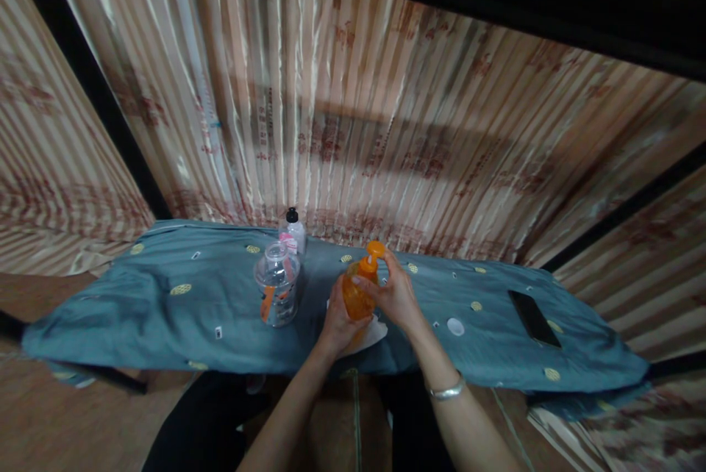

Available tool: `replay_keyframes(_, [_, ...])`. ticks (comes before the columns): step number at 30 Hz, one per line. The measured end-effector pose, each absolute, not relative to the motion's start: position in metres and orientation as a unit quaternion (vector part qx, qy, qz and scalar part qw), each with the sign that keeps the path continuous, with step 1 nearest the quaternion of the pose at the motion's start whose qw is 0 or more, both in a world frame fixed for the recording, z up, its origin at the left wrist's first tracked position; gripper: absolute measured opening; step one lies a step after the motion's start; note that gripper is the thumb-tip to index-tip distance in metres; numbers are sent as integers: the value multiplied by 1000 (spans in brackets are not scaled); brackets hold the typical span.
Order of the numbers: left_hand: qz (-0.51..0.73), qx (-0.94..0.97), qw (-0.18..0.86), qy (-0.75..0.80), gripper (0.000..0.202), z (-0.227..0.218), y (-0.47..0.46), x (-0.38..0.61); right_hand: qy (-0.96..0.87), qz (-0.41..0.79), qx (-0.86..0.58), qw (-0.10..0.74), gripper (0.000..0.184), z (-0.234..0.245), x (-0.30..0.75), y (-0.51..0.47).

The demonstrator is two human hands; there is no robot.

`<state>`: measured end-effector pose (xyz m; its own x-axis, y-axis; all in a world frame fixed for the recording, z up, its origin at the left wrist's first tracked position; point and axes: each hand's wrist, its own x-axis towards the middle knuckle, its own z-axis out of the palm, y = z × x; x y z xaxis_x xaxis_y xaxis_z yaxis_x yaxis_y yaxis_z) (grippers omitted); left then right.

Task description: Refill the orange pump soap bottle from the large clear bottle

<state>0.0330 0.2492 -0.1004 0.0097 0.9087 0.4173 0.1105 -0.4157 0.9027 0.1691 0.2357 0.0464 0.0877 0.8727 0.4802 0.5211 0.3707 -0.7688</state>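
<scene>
An orange pump bottle is held upright over the front part of the cloth-covered table. My left hand wraps around its body from the left. At the top, my right hand is closed on the orange pump head, with the thumb against the collar below it. Beneath the bottle and my left hand lies a white sheet or tissue, partly hidden. To the left stands a clear plastic cup with a domed lid, and behind it a small bottle with a black cap.
A teal patterned cloth covers the table. Toward the right lie a dark phone and a small white disc. Striped curtains hang close behind, with black frame poles at the sides.
</scene>
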Motion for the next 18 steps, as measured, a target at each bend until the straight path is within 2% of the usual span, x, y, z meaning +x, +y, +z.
replay_keyframes(2, [568, 620, 353, 411, 56, -100, 249, 33, -672, 196, -511, 499, 59, 47, 170, 236])
replay_keyframes(7, [573, 613, 356, 411, 55, -101, 251, 34, -697, 183, -479, 501, 38, 46, 171, 237])
replay_keyframes(13, [582, 609, 356, 405, 57, -103, 252, 35, -667, 95, -534, 510, 36, 38, 159, 232])
replay_keyframes(18, [573, 614, 361, 405, 58, -105, 251, 32, -644, 73, -562, 514, 37, 37, 148, 228])
